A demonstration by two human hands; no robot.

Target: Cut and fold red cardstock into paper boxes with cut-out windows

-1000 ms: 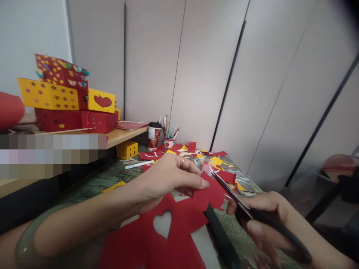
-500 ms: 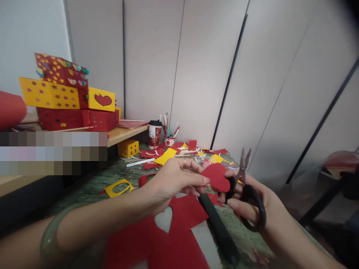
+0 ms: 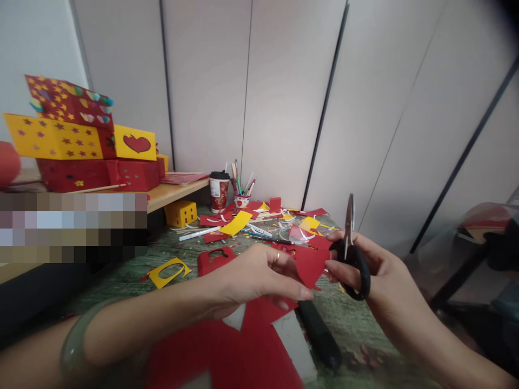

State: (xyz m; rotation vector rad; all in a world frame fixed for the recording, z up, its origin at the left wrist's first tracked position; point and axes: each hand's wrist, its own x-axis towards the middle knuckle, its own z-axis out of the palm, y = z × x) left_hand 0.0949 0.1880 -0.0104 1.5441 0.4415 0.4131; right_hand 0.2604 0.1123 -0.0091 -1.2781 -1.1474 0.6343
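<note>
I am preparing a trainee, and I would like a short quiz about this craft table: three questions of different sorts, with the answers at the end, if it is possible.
1. Which tool is in the right hand?
A) a glue stick
B) scissors
C) a hammer

2. True or false: in the picture, the lidded cup stands to the left of the pen pot.

3. Fill in the missing word: between the left hand and the right hand there is a small piece whose colour is ____.

Key: 1. B; 2. true; 3. red.
</note>
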